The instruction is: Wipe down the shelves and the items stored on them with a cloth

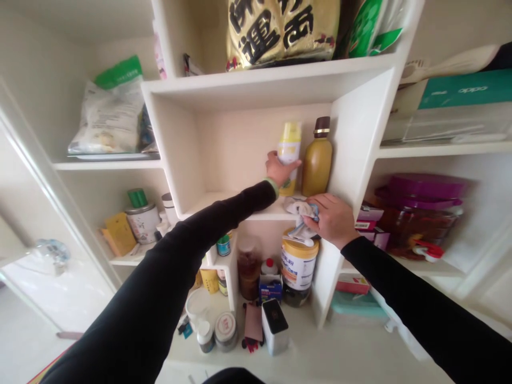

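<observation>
My left hand [280,169] is wrapped round a white and yellow spray can [290,144], which stands upright in the middle shelf compartment. Just right of the can is a golden-brown bottle [317,165] with a dark cap, close to the compartment's right wall. At the front edge of that shelf [260,214], my right hand [331,220] grips a crumpled white and blue cloth [301,212]. Part of the cloth hangs over the edge, above a milk powder tin [298,264] with a yellow lid.
Overhead sits a gold ornament [284,32] with black characters. Below are a white box [274,325], several jars [226,330] and a blue box [271,288]. A plastic bag [108,114] lies on the left shelf; a purple-lidded container [424,213] stands right.
</observation>
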